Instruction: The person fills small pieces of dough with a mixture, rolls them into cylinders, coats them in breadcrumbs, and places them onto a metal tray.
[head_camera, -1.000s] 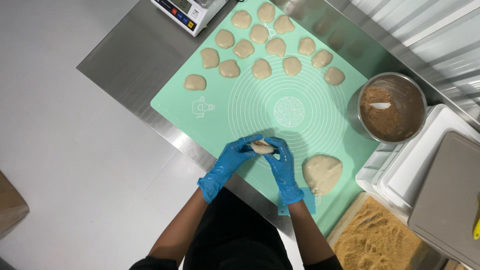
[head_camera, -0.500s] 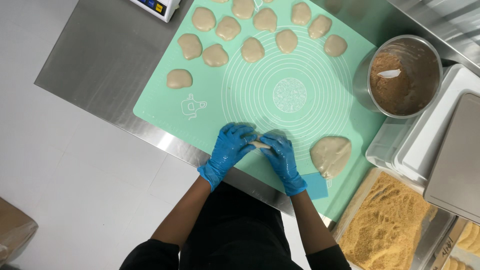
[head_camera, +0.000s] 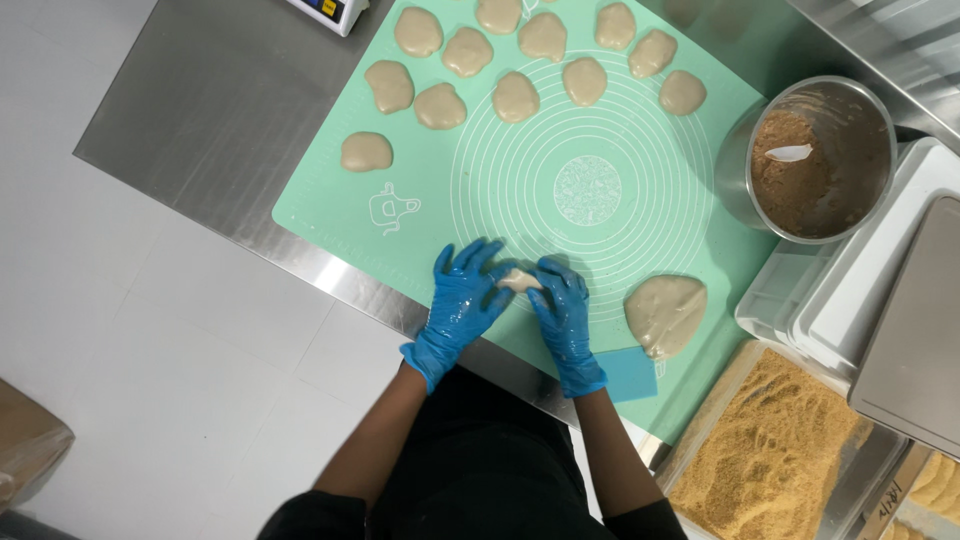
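A: Where's the dough piece?

B: Small pale dough piece (head_camera: 519, 280) is held between both gloved hands, just above the near edge of the green mat (head_camera: 330, 200). Left hand (head_camera: 465, 300) is cupped on its left side, right hand (head_camera: 562, 312) on its right. Fingers of both are curled in and pinched on the piece; most of it is hidden by them.

A: What's around it?

B: A larger dough lump (head_camera: 665, 312) is seen on the mat just right of the right hand, with a blue scraper (head_camera: 628, 374) below it at the mat edge. Eleven flattened dough rounds (head_camera: 515, 97) are laid out in rows at the far end of the mat, well apart from the hands. The mat is laid on a steel bench (head_camera: 190, 110).

A: Right side?

B: Metal bowl (head_camera: 822, 160) of brown filling with a white spoon (head_camera: 790, 153) in it, at the mat's right edge. Tray of golden crumbs (head_camera: 770, 450) near the bottom right, white containers (head_camera: 850, 310) between the two.
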